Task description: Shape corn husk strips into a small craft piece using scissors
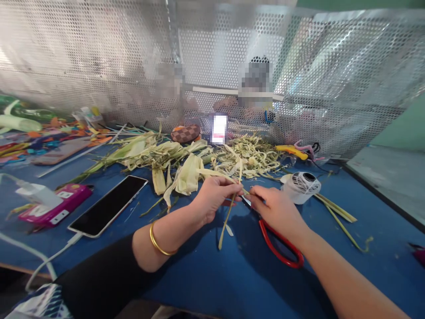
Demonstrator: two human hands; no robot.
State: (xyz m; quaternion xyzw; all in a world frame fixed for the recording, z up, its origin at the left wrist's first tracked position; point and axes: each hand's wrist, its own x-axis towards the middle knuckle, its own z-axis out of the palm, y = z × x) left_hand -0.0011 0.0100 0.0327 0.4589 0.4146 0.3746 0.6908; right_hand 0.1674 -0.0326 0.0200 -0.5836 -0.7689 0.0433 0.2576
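My left hand (217, 195) is closed in a pinch on narrow pale-green corn husk strips (226, 221), which cross at the fingertips. One strip hangs down toward the table and another sticks up. Close beside it, my right hand (274, 206) pinches the end of a strip at the same spot. Red-handled scissors (282, 248) show under my right hand, their blades partly hidden by it; whether they rest on the table or against the hand I cannot tell. A small white husk scrap (229, 230) lies below the hands.
Husk leaves (187, 175) and a heap of shredded strips (249, 155) lie behind the hands. A white patterned container (302, 186) stands right. At left are a charging phone (109, 206) and a magenta power strip (63, 204). A perforated metal screen (212, 53) closes the back.
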